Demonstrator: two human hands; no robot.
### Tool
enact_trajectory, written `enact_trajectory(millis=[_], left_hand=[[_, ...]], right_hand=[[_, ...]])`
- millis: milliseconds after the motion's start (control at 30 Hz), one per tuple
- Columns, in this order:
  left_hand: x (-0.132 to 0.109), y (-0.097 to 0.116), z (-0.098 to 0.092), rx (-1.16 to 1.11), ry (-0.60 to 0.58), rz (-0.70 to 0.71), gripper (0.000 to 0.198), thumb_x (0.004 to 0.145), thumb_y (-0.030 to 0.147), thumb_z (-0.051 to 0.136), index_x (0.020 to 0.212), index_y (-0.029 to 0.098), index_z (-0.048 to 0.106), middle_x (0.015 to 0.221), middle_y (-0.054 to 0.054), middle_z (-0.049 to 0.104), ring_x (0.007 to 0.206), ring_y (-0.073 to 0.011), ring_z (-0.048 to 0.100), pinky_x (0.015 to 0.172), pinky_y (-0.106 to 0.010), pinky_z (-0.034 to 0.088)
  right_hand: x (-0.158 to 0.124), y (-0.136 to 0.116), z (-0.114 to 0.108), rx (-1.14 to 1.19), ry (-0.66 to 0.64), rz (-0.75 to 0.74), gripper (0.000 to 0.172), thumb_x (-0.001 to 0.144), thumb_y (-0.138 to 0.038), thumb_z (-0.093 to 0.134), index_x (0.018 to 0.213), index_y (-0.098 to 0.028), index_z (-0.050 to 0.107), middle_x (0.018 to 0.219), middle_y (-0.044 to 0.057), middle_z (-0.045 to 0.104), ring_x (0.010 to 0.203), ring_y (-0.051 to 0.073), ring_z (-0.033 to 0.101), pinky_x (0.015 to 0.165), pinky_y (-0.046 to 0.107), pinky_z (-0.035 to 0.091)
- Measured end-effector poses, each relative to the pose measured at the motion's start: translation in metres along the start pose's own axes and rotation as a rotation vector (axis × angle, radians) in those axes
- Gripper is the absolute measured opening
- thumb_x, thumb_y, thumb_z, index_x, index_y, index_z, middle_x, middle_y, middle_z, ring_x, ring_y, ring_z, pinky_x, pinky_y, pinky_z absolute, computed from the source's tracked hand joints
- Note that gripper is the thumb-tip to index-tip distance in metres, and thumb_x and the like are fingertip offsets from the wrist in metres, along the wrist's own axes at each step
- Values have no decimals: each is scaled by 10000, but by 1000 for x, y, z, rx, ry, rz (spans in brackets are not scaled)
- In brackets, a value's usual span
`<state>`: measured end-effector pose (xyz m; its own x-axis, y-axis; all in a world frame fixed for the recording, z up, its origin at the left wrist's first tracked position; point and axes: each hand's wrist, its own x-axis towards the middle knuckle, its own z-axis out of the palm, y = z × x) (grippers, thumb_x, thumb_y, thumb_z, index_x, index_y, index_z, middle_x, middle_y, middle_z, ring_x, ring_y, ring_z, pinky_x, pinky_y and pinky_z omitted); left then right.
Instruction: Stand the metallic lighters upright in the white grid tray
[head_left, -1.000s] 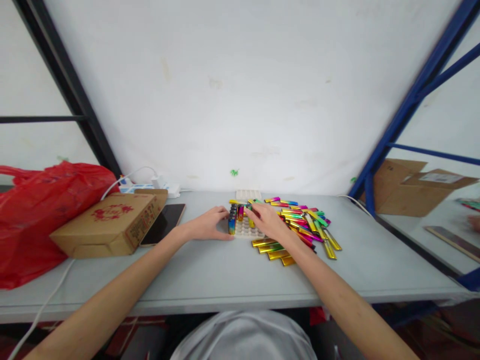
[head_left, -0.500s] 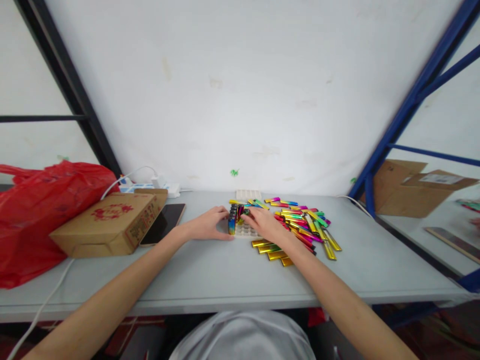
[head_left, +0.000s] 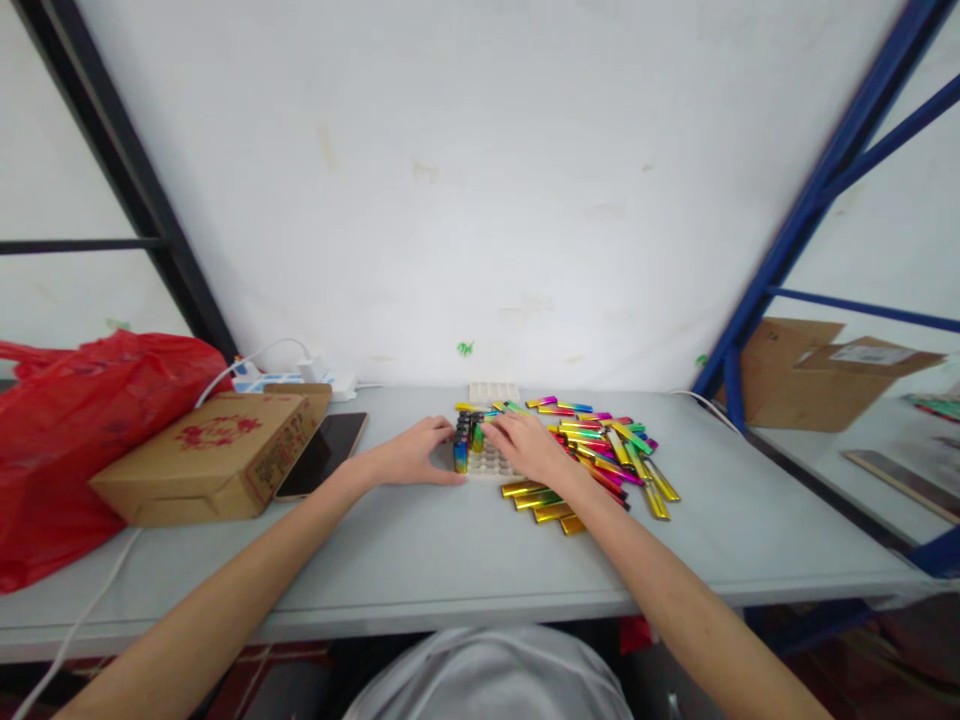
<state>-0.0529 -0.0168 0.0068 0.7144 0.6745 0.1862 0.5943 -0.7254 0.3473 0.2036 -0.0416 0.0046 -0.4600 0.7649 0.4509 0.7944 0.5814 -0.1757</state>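
A small white tray (head_left: 489, 466) with holes lies on the grey table (head_left: 420, 540), and several shiny rainbow-coloured lighters (head_left: 462, 448) stand upright in its left side. My left hand (head_left: 411, 455) rests against the tray's left edge, fingers curved round the standing lighters. My right hand (head_left: 525, 445) lies over the tray, fingertips pinched at a lighter by the standing row. A heap of loose coloured and gold lighters (head_left: 609, 448) lies to the right of that hand.
A cardboard box (head_left: 214, 455) and a dark phone (head_left: 324, 453) lie to the left, beside a red plastic bag (head_left: 67, 420). A power strip with white cables (head_left: 300, 372) sits by the wall. A second white tray (head_left: 493, 391) lies behind. Blue shelf posts (head_left: 795, 230) rise at right.
My right hand has slid a little to the left over the tray, towards the standing lighters. My left hand stays at the tray's edge. The camera has tilted slightly.
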Motion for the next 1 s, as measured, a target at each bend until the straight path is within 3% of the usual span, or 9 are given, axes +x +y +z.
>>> enact_trajectory(millis=[200,333,433,733,1000], left_hand=[[-1,4,-2,6,-5,-12,694,778,693,745,1212,156,673,1257,-143,648,1177,-335,613,1053,-421,500],[0,6,-3,7,-19,-23,708,771,693,748,1215,146,675,1268,-154,645,1183,-343,614,1054,-430,503],[0,6,-3,5,-16,-22,700,769,699,744,1208,157,682,1263,-147,648,1187,-345,612,1062,-435,499],[0,7,-4,-16,-14,-29,699,756,702,752,1187,156,685,1245,-147,652,1162,-345,617,1044,-439,506],[0,5,-4,5,-16,-20,702,767,706,744,1194,153,681,1256,-154,651,1169,-347,614,1052,-438,503]], right_hand=[[-5,58,-9,-170,11,238,300,1095,-284,418,1144,-151,683,1172,134,712,1125,239,639,1005,328,444],[-16,100,-15,-253,-46,443,325,1059,-252,464,1290,-114,647,1342,199,652,1264,281,590,1071,368,428],[-18,118,-17,-210,-125,437,343,1056,-266,473,1294,-134,681,1350,196,667,1249,283,611,1072,367,431],[-9,124,-20,-149,-211,396,249,988,-286,606,1046,-155,809,1113,147,751,1015,238,693,950,322,487],[-11,125,-21,-147,-219,395,183,965,-265,663,1077,-190,788,1148,120,712,1112,234,644,1003,331,463]])
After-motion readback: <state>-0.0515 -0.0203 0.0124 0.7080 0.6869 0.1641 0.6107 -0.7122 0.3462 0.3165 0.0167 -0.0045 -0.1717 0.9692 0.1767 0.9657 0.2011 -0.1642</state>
